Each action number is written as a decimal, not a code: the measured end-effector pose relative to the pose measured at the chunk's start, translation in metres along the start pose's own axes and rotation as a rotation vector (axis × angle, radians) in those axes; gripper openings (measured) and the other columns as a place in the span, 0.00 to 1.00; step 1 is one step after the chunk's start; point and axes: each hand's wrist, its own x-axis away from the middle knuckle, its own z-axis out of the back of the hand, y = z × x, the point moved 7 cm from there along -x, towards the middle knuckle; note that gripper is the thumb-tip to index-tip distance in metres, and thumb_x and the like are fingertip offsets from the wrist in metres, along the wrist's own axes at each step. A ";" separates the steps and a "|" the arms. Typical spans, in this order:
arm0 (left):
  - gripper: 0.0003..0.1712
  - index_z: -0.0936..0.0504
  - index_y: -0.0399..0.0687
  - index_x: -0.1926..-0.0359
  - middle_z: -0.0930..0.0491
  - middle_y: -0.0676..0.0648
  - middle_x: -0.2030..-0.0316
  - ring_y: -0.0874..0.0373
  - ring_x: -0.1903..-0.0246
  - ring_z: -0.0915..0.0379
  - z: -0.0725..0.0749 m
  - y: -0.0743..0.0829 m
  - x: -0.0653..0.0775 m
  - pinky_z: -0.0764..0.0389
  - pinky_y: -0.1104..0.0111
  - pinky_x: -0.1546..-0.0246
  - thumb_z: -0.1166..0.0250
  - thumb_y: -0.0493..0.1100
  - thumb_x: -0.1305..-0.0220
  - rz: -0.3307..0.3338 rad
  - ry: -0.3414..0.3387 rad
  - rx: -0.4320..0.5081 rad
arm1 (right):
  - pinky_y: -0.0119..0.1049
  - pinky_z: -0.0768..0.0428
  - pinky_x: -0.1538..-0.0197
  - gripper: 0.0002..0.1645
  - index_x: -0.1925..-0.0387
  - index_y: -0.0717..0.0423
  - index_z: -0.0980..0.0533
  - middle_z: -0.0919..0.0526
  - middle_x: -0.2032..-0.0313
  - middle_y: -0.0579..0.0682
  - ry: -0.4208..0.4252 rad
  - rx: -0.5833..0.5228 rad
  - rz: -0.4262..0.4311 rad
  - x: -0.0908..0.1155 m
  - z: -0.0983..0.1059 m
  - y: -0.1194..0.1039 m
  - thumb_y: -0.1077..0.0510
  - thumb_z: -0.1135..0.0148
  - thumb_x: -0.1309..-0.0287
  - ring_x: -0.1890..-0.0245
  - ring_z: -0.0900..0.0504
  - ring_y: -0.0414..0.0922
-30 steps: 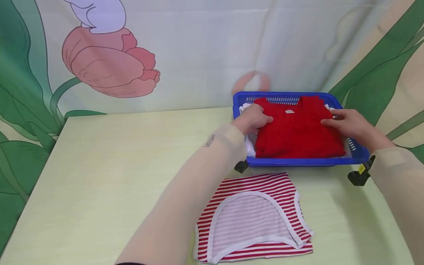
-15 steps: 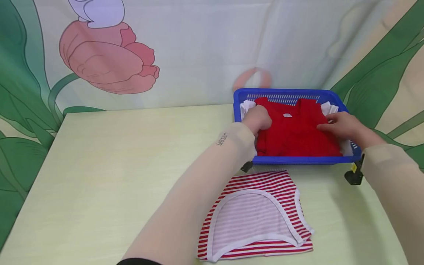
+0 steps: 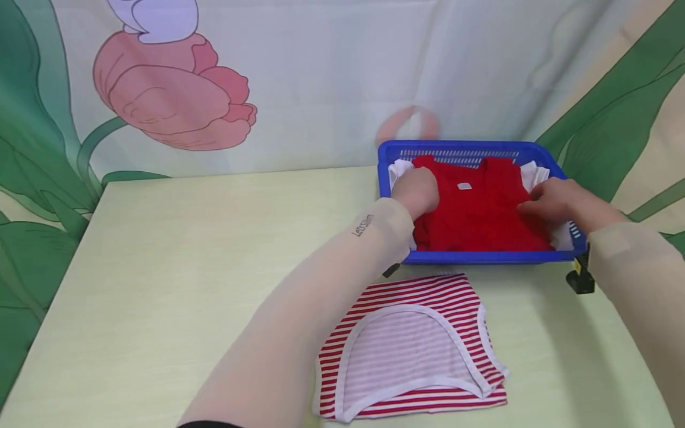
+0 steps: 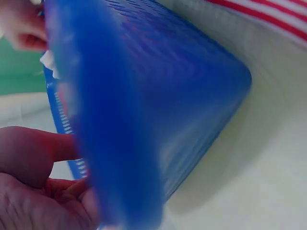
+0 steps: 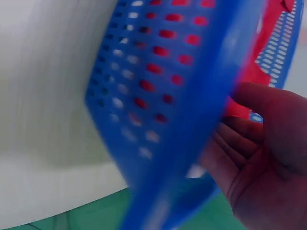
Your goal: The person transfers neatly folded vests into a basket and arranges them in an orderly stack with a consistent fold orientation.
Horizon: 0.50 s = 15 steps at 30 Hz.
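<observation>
A folded red top (image 3: 471, 217) with a small white neck label lies in the blue plastic basket (image 3: 481, 257). My left hand (image 3: 417, 190) grips its left side, and my right hand (image 3: 559, 202) holds its right side with the thumb over the cloth. Thumb and fingers of the left hand (image 4: 43, 177) come together behind the basket wall in the left wrist view, their tips hidden. In the right wrist view the right hand's thumb reaches the red cloth (image 5: 254, 72), fingers tucked below. White cloth (image 3: 533, 175) shows beside the red top.
A red-and-white striped sleeveless top (image 3: 412, 351) with white trim lies flat on the pale table (image 3: 187, 285), just in front of the basket. A curtain (image 3: 321, 89) printed with flowers and leaves hangs behind the table.
Both hands have lowered and drawn slightly inward with the red top, which sits lower in the basket. More white cloth shows at its right. The striped top has stayed put.
</observation>
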 end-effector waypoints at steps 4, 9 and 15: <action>0.17 0.16 0.49 0.44 0.12 0.51 0.60 0.60 0.63 0.16 0.022 0.016 0.023 0.14 0.73 0.60 0.26 0.44 0.31 -0.142 0.092 -0.146 | 0.56 0.14 0.57 0.30 0.39 0.78 0.27 0.18 0.56 0.71 0.054 0.036 0.012 0.005 0.019 -0.011 0.53 0.38 0.27 0.54 0.21 0.66; 0.22 0.22 0.50 0.35 0.14 0.50 0.48 0.59 0.53 0.15 0.034 0.026 0.041 0.11 0.66 0.50 0.32 0.47 0.25 -0.200 0.160 -0.336 | 0.58 0.12 0.53 0.28 0.36 0.76 0.28 0.18 0.50 0.74 0.104 0.099 0.084 0.007 0.031 -0.031 0.58 0.39 0.27 0.53 0.17 0.66; 0.29 0.20 0.52 0.34 0.16 0.50 0.45 0.56 0.47 0.20 0.022 0.020 0.043 0.15 0.59 0.41 0.27 0.54 0.31 -0.248 0.097 -0.524 | 0.66 0.17 0.43 0.33 0.29 0.72 0.29 0.23 0.39 0.76 0.097 0.160 0.178 0.005 0.011 -0.049 0.60 0.34 0.29 0.40 0.24 0.72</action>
